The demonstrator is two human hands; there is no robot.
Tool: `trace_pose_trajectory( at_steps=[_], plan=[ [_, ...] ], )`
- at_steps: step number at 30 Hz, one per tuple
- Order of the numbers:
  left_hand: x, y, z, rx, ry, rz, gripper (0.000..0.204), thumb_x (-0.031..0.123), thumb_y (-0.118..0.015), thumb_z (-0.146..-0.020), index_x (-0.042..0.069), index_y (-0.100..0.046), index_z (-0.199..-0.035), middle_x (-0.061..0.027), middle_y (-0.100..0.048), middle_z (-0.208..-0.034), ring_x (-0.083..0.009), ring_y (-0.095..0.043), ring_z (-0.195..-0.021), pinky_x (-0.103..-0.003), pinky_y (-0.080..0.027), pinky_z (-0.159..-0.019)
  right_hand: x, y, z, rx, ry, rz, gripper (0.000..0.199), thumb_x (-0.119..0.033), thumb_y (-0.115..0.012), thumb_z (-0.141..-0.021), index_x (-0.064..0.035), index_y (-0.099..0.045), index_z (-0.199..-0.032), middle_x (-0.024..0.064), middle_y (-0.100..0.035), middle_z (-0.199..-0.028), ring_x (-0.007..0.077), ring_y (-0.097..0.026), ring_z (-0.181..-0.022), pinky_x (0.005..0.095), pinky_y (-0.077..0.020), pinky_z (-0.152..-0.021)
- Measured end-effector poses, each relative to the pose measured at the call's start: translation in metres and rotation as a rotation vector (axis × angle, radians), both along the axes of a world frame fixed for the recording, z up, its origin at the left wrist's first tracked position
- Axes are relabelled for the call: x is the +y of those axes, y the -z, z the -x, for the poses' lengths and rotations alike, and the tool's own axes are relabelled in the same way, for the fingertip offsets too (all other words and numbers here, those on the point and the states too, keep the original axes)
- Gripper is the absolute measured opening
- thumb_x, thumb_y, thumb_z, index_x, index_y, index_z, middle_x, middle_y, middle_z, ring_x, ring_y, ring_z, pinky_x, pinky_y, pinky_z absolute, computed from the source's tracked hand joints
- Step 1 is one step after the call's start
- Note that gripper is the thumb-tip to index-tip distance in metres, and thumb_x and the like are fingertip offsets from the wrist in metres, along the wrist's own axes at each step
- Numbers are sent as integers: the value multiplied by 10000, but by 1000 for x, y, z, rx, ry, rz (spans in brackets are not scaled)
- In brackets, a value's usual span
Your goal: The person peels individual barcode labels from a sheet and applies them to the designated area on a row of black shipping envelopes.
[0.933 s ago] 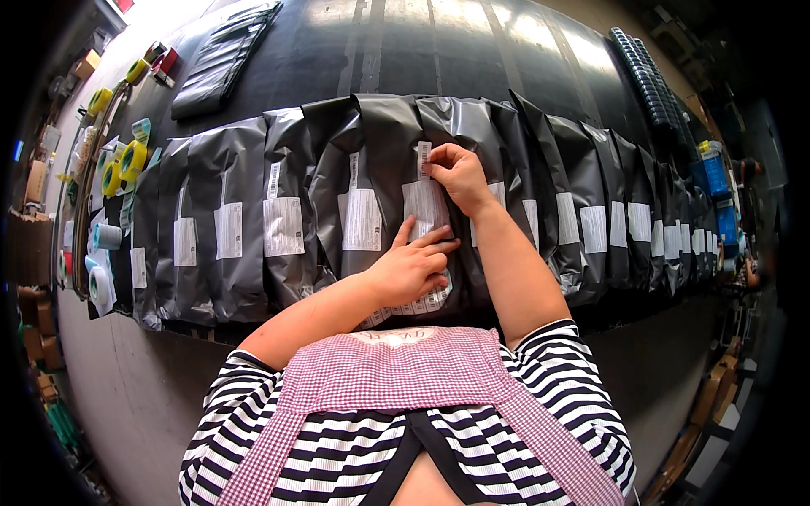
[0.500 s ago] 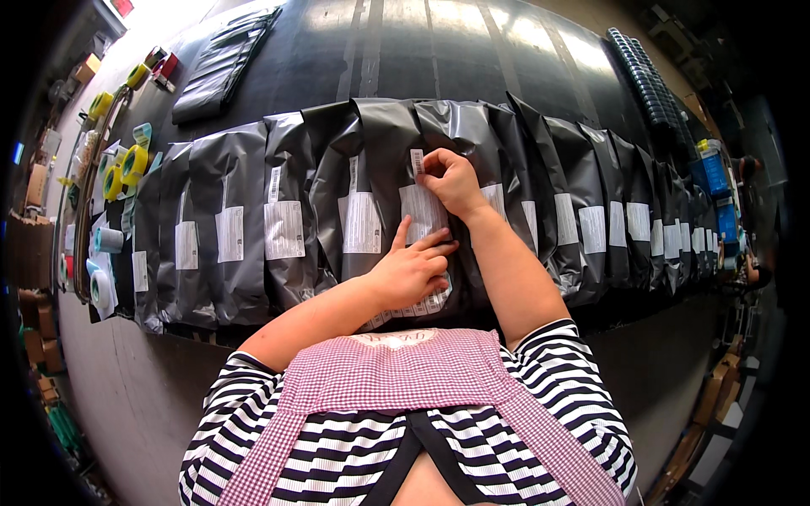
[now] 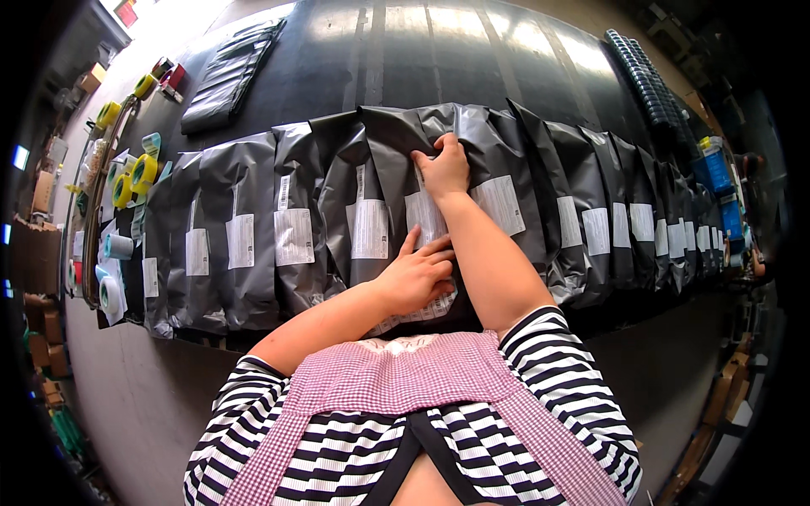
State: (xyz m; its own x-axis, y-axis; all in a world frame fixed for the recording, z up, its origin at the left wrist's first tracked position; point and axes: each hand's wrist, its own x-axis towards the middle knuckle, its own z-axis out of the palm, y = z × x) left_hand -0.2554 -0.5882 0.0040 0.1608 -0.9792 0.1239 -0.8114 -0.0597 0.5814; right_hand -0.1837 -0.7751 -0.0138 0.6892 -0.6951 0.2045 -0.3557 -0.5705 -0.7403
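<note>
Dark grey plastic mailer bags stand packed in a long row, each with a white printed label. My right hand [image 3: 443, 164] grips the upper part of the mailer bag [image 3: 392, 152] before me, thumb and fingertips at a fold in its plastic. A narrow strip sticker shows partly beneath its thumb. Lower down, my left hand [image 3: 415, 277] lies across the same bag, partly covering its white label [image 3: 424, 218]. A sheet of small barcode stickers [image 3: 432, 312] sticks out under the left fingers, which seem to pinch it; the thumb is hidden.
Flat black bags [image 3: 232, 80] lie stacked at the far left of the dark table [image 3: 405, 72]. Yellow tape rolls [image 3: 144, 173] and label rolls crowd the left edge. A dark checked roll [image 3: 645, 84] lies at the far right, with blue boxes [image 3: 717, 173] nearby.
My right hand has moved slightly up and right from the strip sticker to the bag's top. The bag to its right now shows more of its label. My left hand stays nearly in place.
</note>
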Motion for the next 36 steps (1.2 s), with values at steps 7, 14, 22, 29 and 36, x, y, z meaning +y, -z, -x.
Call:
trace_pose_trajectory(
  at_steps=[7,14,22,29,36],
  plan=[
    [0,6,-4,-24,14,-12,225,279,-671,-944,65,-607,-923,-73,-540,-1486,-282,-294,-1518,-665,-83,-1204,-16,-8,16,-145,-66,-573,332,-334,-674,-973,-19,-622,-1063,105,-689,-896,202,-674,-764,333,-533,-717],
    [11,-32,-13,425,-186,315,255,231,-765,-875,32,-609,-839,-116,-701,-1072,-360,-639,-978,-421,-504,-854,24,-64,181,-186,-448,-757,356,-209,-846,-838,-30,-661,-1083,16,-667,-922,81,-598,-817,241,-495,-722],
    [25,-77,-7,606,-190,222,262,190,-831,-827,9,-642,-834,-59,-561,-800,-161,-518,-717,-324,-456,-654,72,-113,228,19,-393,-623,251,-2,-772,-832,-7,-619,-1032,29,-698,-904,61,-646,-803,214,-510,-722],
    [30,-82,13,810,-269,188,183,52,-778,-851,-7,-677,-993,-77,-707,-934,-134,-671,-889,-291,-538,-796,87,-120,243,-62,-321,-403,219,39,-663,-895,14,-564,-1090,88,-729,-892,99,-690,-805,247,-532,-727],
    [10,-85,21,401,-347,292,249,241,-794,-847,20,-681,-869,-146,-676,-830,-324,-653,-728,-392,-498,-658,64,-111,245,-122,-239,-311,164,-41,-704,-887,15,-637,-1025,169,-733,-870,219,-722,-761,286,-535,-706]
  ],
)
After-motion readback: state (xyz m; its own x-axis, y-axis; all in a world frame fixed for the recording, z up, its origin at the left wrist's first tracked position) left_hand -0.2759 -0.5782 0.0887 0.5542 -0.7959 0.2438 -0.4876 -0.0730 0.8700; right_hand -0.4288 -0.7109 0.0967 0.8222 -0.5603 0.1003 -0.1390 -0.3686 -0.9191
